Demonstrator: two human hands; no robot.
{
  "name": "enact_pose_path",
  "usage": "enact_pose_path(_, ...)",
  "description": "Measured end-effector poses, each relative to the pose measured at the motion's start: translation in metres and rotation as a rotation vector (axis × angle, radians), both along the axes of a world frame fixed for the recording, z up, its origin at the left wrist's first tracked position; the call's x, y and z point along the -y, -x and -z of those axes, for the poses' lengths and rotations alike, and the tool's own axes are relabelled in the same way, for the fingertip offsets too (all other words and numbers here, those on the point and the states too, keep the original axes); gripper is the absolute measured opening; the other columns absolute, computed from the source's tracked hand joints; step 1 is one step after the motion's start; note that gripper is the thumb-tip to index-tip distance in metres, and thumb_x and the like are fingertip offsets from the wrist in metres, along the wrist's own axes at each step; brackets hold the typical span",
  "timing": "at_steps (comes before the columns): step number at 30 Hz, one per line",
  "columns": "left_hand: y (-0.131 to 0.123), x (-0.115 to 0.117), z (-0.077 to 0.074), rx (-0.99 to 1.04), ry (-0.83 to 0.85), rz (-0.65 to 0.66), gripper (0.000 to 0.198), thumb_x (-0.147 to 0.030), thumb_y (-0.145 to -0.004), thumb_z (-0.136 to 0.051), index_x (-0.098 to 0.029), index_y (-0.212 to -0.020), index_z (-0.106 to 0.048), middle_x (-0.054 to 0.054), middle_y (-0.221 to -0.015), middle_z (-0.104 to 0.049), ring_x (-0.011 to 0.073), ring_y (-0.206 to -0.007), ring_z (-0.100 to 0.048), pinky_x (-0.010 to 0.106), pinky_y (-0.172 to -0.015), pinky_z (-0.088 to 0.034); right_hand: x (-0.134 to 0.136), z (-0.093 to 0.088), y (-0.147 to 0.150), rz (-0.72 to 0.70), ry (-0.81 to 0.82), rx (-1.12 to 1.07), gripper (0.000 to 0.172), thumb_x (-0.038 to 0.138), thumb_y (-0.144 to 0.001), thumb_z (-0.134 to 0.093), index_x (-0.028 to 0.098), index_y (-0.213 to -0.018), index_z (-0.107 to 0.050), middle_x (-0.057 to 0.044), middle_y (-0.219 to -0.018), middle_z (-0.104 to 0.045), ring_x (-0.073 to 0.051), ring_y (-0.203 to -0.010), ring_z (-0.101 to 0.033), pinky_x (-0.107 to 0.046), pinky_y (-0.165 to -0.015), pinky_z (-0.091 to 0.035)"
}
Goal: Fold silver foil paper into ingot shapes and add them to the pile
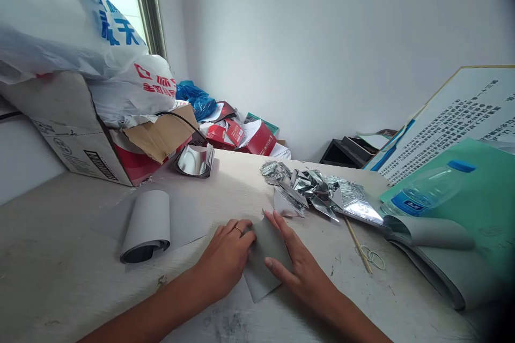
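A small grey sheet of paper [265, 244], which looks folded, lies on the table between my hands. My left hand [229, 257] has its fingers curled and closed at the sheet's left edge, a ring on one finger. Along the sheet's right side, my right hand [300, 265] rests with fingers stretched out and the thumb spread on the paper. The underside of the sheet is hidden. Just beyond my hands is a pile of crumpled, folded silver foil pieces [317, 190].
On the left stand a grey-white paper roll [147, 222] and a cardboard box [76, 128] under plastic bags [132, 83]. To the right lie a thin stick [358, 245], rubber bands [374, 258], a water bottle [428, 193] and rolled grey sheets [438, 257]. A wall [314, 53] rises behind.
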State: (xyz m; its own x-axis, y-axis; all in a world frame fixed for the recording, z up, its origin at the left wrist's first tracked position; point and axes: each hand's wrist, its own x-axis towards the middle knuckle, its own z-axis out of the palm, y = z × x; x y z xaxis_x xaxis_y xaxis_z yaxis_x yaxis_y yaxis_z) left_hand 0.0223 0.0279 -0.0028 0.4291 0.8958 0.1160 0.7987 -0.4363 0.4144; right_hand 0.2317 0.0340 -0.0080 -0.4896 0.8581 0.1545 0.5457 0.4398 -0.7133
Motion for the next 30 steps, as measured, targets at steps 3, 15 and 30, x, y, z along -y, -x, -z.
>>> enact_pose_path(3,0.0,0.0,0.001,-0.007,-0.02,0.02,0.036,-0.001,-0.09,-0.04,-0.021,-0.108,-0.063,0.006,-0.142,-0.051,0.026,-0.127,-0.046,0.046,-0.098,-0.042,0.001,-0.003,0.0,-0.047,-0.003,0.022,0.076,0.053,-0.093,-0.052,0.032,-0.158,-0.017,-0.003,-0.163,-0.02,-0.023,-0.153,-0.017,-0.047,-0.127,-0.021)
enact_pose_path(15,0.002,-0.001,0.002,0.002,-0.012,0.001,0.053,0.004,-0.082,-0.04,-0.024,-0.12,-0.063,0.009,-0.125,-0.056,0.0251,-0.116,-0.052,0.042,-0.097,-0.043,0.007,-0.015,-0.002,-0.304,-0.04,0.129,0.087,0.054,-0.089,-0.059,0.027,-0.159,-0.013,-0.006,-0.163,-0.017,-0.026,-0.152,-0.019,-0.045,-0.127,-0.02)
enact_pose_path(30,0.001,0.0,0.001,-0.081,-0.038,0.048,0.048,-0.001,-0.082,-0.043,-0.02,-0.124,-0.055,0.008,-0.124,-0.055,0.0243,-0.115,-0.048,0.043,-0.096,-0.042,0.008,-0.013,-0.003,-0.278,-0.066,0.161,0.075,0.051,-0.095,-0.05,0.027,-0.158,-0.017,-0.007,-0.164,-0.014,-0.023,-0.152,-0.017,-0.042,-0.128,-0.021)
